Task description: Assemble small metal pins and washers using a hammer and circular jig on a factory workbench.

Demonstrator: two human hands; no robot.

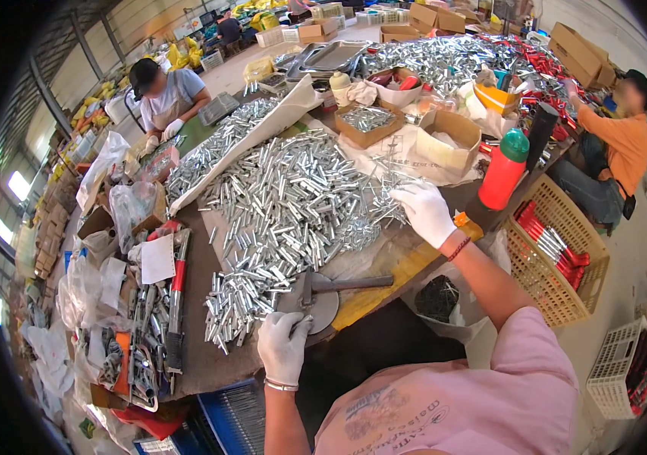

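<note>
While the left hand (282, 350) is curled at a round metal plate (325, 309), thin pins (386, 199) are touched by the right hand (424, 214) beside metal tubes (285, 201) heaped on the table (204, 364); whether anything is gripped by either cannot be told. Silvery parts (367, 118) are held in a cardboard box (371, 138), red-and-silver tools (554, 244) in a tan crate (537, 287); a pale sheet (414, 168) is printed.

Pink printed short-sleeved shirt (456, 387); white gloves (282, 353); red bracelet (458, 249); pale bangle (281, 386).
</note>
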